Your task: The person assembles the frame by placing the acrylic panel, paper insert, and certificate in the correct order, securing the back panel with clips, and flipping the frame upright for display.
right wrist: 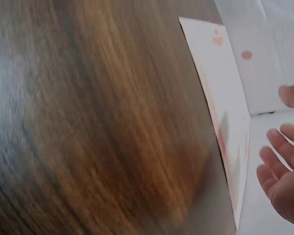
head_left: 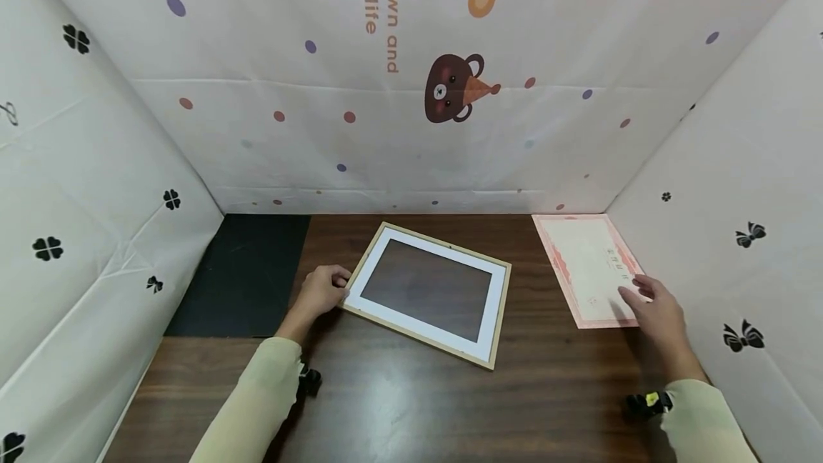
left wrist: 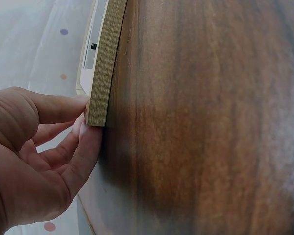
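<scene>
A light wooden picture frame [head_left: 501,313] with a white inner mat lies tilted on the table, its window showing the brown surface beneath. My left hand [head_left: 323,287] pinches its left corner; in the left wrist view the thumb is on the upper face and fingers [left wrist: 85,152] reach under the corner of the frame [left wrist: 105,73]. Over on the right, a pink-bordered certificate sheet [head_left: 588,263] lies by the side wall. My right hand [head_left: 662,313] hovers at its lower right edge, fingers loosely bent. The right wrist view shows that hand [right wrist: 284,171] apart from the sheet [right wrist: 213,63], holding nothing.
A black flat board [head_left: 247,277] lies at the table's left back. White printed cloth walls [head_left: 360,148] enclose the brown wooden table [head_left: 398,406] at the back and both sides. Dark wrist straps with cameras [head_left: 646,404] sit on both wrists.
</scene>
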Demonstrator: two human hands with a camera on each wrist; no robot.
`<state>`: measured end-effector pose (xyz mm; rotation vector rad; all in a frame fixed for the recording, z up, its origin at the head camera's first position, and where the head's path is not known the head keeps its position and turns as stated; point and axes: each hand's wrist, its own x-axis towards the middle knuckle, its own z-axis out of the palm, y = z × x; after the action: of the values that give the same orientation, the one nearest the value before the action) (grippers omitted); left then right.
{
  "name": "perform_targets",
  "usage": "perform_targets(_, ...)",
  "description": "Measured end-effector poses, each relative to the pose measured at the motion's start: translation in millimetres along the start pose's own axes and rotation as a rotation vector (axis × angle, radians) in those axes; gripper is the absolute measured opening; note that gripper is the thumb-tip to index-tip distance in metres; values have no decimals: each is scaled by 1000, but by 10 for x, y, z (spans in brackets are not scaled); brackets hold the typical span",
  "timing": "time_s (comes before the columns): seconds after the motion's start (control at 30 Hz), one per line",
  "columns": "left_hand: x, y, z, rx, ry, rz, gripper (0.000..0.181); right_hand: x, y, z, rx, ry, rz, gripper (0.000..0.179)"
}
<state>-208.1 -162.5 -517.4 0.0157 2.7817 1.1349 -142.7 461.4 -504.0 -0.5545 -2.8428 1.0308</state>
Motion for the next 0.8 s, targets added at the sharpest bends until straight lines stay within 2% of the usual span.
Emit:
perform_targets(0.33,-1,-5,-6,-5,-3,-12,22,17,138,-97,-21,19,220,80)
perform_targets(0.8,2,0,11,8,13,-5,22,70,293,-85,-63,11,256,85)
